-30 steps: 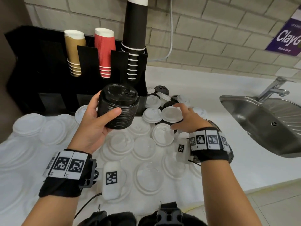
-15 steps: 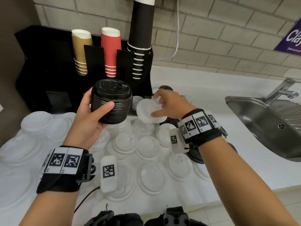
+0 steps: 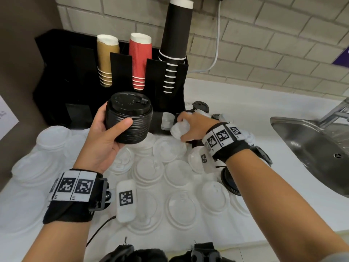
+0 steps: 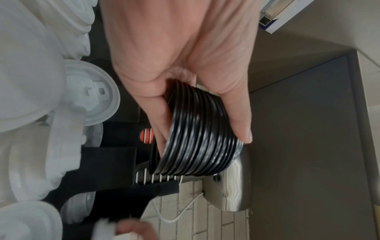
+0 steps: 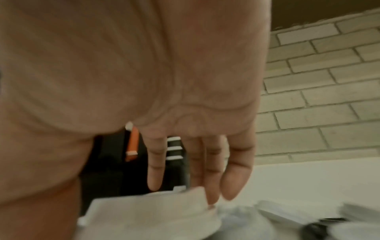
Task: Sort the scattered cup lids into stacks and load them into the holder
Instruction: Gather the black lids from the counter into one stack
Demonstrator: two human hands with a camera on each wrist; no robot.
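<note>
Stack of black lids (image 3: 130,118) up in the left hand (image 3: 103,140), thumb wrapped round it; right hand (image 3: 194,127) pinches a white lid (image 3: 179,130). Below both, white surface (image 3: 255,103) strewn with lids; brick wall (image 3: 264,44) beyond, sink (image 3: 309,142) right.

White counter (image 3: 236,95) carries it all. Black cup holder (image 3: 56,82) stands at the back against the brick wall. White lids (image 3: 178,173) lie scattered across the front and middle, some overlapping. A few black lids (image 3: 200,105) sit right of the holder. Steel sink (image 3: 311,140) is set into the right end.
</note>
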